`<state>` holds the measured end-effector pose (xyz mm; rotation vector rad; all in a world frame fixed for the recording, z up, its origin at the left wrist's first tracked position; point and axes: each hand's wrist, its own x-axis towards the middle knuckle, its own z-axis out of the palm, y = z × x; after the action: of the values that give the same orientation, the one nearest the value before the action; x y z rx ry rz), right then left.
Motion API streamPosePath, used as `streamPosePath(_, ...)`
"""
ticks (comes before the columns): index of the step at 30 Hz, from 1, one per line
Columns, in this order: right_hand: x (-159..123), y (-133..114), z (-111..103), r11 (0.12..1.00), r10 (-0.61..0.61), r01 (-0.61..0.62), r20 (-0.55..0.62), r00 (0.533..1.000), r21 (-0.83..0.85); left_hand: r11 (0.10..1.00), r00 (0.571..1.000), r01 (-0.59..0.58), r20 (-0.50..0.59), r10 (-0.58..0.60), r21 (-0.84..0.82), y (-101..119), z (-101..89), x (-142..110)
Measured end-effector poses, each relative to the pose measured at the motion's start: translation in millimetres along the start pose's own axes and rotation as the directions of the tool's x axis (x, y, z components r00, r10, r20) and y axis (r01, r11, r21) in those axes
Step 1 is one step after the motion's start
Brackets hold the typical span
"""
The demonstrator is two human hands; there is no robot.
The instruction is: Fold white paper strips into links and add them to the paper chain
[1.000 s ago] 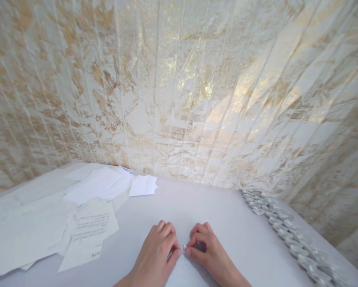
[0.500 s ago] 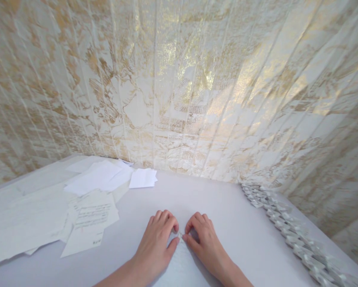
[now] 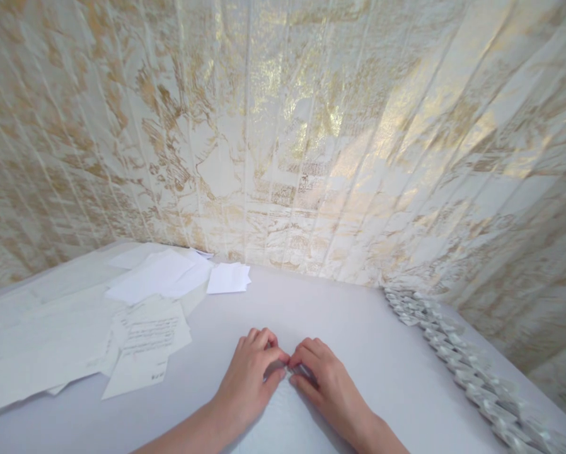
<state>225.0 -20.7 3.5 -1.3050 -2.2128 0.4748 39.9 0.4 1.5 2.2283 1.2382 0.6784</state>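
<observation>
My left hand (image 3: 252,366) and my right hand (image 3: 323,378) meet low in the middle of the view, fingers curled and fingertips nearly touching. Between their thumbs and forefingers is a small piece of folded paper (image 3: 288,372), pinched from both sides. Most of it is hidden by the fingers, so its exact shape cannot be made out. Below the fingertips, between my forearms, a pale sheet (image 3: 283,422) lies on the table.
Loose white papers (image 3: 51,334) cover the table's left side, one bearing handwriting (image 3: 150,337). A small stack of white slips (image 3: 229,278) lies near the back edge. Rows of interlocked folded paper pieces (image 3: 472,378) run along the right. Behind the white table (image 3: 340,315) hangs a gold-patterned curtain (image 3: 283,126).
My forefingers have come closer together and now almost touch above the small paper. The view has shifted slightly.
</observation>
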Motion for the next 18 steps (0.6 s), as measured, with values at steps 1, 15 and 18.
streamPosePath(1,0.0,-0.3,1.2,0.999,-0.021,0.022,0.006,1.0,-0.041,1.0,1.0,-0.013,0.008,0.013,-0.002,0.1,-0.5,-0.2)
streamPosePath(15,0.1,-6.2,6.8,0.967,-0.078,0.068,-0.03,0.997,-0.245,0.99,1.0,-0.013,0.011,0.015,-0.142,-0.1,-2.3,-1.2)
streamPosePath(18,-1.2,-7.0,8.3,0.982,-0.046,0.038,-0.038,0.998,-0.186,0.975,1.0,0.014,0.022,-0.01,-0.222,3.0,-2.7,-3.4)
